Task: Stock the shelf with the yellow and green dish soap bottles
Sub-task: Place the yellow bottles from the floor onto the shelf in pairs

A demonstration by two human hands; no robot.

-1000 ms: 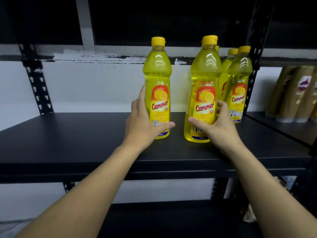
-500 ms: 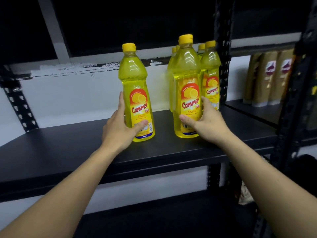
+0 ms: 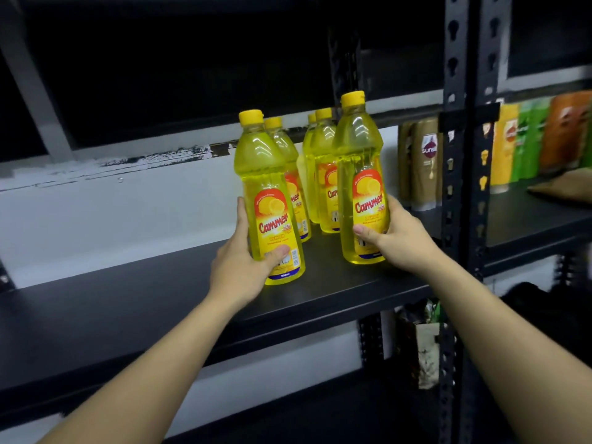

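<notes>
Two yellow dish soap bottles with red-and-yellow labels stand at the front of the black shelf (image 3: 128,302). My left hand (image 3: 238,267) wraps the lower part of the left yellow bottle (image 3: 267,200). My right hand (image 3: 397,238) grips the right yellow bottle (image 3: 360,174) low on its label side. Behind them stand more yellow bottles (image 3: 322,174), partly hidden by the front pair. No green bottle is in view on this shelf.
A black upright post (image 3: 455,155) bounds the shelf on the right. Beyond it, the neighbouring shelf holds brown pouches (image 3: 423,161) and orange and green packs (image 3: 525,145). A bag (image 3: 426,347) sits below. The shelf's left half is bare.
Both bottles and both hands have shifted right along the shelf, closer to the bottles at the back. The view has turned, showing more of the neighbouring shelf.
</notes>
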